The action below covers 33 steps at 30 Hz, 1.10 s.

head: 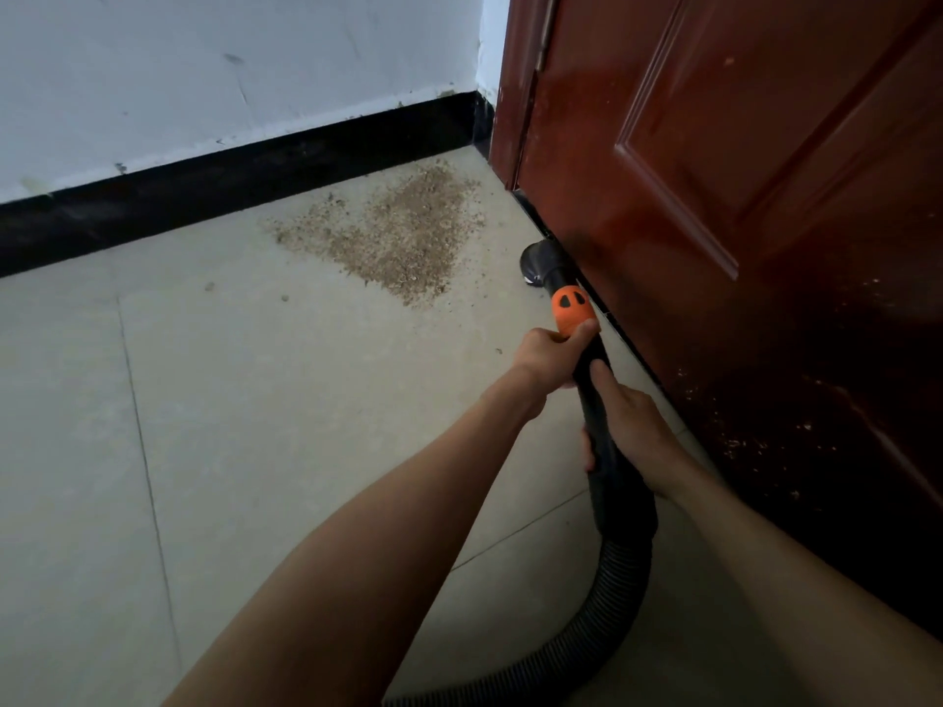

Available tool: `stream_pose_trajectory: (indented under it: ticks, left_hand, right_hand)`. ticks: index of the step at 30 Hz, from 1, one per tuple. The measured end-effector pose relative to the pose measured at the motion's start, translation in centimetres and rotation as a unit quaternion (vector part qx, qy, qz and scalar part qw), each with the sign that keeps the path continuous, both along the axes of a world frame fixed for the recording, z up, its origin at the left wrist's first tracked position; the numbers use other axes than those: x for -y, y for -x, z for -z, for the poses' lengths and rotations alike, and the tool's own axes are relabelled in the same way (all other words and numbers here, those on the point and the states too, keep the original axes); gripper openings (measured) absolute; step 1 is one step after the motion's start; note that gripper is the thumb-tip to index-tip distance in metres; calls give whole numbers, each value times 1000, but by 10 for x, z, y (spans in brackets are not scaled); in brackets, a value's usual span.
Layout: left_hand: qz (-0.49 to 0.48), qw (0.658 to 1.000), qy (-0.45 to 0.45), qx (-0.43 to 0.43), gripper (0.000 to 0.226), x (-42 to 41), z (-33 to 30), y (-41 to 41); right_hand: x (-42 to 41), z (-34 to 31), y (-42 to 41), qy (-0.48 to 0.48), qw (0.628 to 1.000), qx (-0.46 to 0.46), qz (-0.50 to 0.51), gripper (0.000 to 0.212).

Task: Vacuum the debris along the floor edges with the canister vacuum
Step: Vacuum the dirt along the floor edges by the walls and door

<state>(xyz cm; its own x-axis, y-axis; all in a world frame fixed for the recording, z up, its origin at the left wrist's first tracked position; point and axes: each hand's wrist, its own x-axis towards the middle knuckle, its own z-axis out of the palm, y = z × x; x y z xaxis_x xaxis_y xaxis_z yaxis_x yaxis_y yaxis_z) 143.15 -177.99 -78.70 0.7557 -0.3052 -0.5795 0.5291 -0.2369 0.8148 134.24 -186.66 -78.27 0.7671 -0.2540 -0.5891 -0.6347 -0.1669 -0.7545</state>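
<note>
Beige tiled floor [255, 400], debris [398, 237] (corner), black skirting [204, 196], red door [740, 196]

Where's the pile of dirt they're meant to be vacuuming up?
The debris pile lies on the floor near the corner, just below the black baseboard and left of the red door, a little beyond the vacuum nozzle.

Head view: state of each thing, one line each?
debris patch: spread on the floor near the corner, not yet vacuumed
nozzle: down at the floor, against the door's bottom edge, beside the patch
wand: held in both hands, pointed at the floor edge
hose: bent, trailing toward the person
left hand: grips the wand by the orange collar
right hand: grips the wand lower down
door: swung open
</note>
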Motion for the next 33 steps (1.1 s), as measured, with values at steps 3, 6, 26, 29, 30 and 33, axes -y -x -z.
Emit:
stream_pose_trajectory:
  ticks: [3,6,26,29,30,33]
  left_hand:
    - [14,1000,-6,3,34,9,-2,-1]
    - [21,1000,-17,-3,33,13,0,-5]
    - [-4,1000,0,4,32,1,2,-29]
    - [-1,1000,26,-10,26,-11,2,-31]
    - [3,999,39,-17,23,-15,2,-29]
    - [8,997,64,-33,25,-24,5,-22]
  right_hand:
    - [9,2,-7,-46,998,-3,47,59]
    - [10,8,-10,-108,991,-12,81,65]
    - [-13,11,-27,-241,963,-34,111,62]
    - [-17,12,-25,-251,962,-43,97,62]
    - [-18,13,-23,-249,963,-44,93,62]
    - [-22,12,-16,-240,966,-52,74,63]
